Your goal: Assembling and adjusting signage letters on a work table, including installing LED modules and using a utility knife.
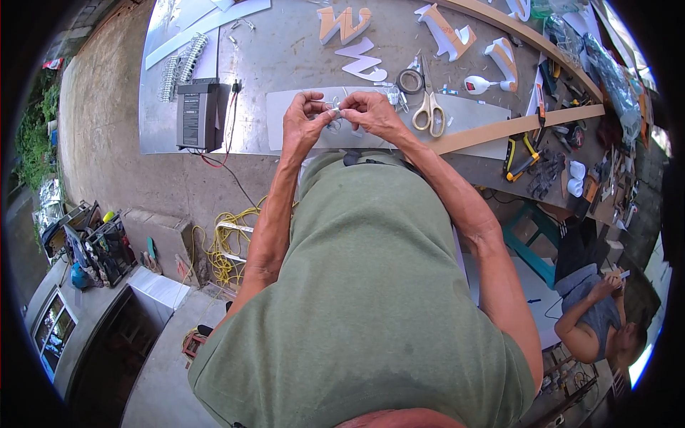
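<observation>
Wire (335, 113) here, light, springy and easily kinked by my guess, loops above the white sheet (471, 114), left hand (305, 119) and right hand (372, 115) both pinching it narrowly, and I'd favour just such fingertip holds.

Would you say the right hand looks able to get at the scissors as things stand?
Probably yes: the scissors lie close to the right hand with nothing covering them, though that hand seems busy pinching a small item.
</observation>
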### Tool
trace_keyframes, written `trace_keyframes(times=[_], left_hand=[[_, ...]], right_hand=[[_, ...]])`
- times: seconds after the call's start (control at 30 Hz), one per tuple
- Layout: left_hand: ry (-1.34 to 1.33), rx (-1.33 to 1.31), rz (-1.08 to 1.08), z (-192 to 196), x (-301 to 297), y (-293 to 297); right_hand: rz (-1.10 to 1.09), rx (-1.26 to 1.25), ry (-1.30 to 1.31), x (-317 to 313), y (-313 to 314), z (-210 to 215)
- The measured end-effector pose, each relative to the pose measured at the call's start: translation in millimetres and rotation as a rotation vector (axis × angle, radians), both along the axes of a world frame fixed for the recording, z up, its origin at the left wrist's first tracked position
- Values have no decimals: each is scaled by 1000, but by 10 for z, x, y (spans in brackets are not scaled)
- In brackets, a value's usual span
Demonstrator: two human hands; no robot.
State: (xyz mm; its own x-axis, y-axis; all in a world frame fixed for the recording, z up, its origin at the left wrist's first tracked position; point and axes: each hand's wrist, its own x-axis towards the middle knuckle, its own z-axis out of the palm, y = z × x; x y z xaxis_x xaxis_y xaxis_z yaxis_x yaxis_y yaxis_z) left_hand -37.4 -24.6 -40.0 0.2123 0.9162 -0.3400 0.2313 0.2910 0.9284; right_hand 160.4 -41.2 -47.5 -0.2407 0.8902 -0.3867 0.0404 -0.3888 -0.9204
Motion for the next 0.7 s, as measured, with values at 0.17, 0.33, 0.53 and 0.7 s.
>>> trace_keyframes(times=[0.17, 0.33, 0.53, 0.7], left_hand=[[37, -6, -68, 144, 22, 84], [-96, -52, -67, 202, 59, 94], [-39, -79, -102, 255, 77, 57], [-65, -113, -96, 251, 71, 58]], right_hand=[[65, 54, -53, 60, 29, 103], [45, 43, 6, 87, 37, 168], [-7, -7, 67, 99, 40, 231], [-14, -10, 27, 107, 59, 336]])
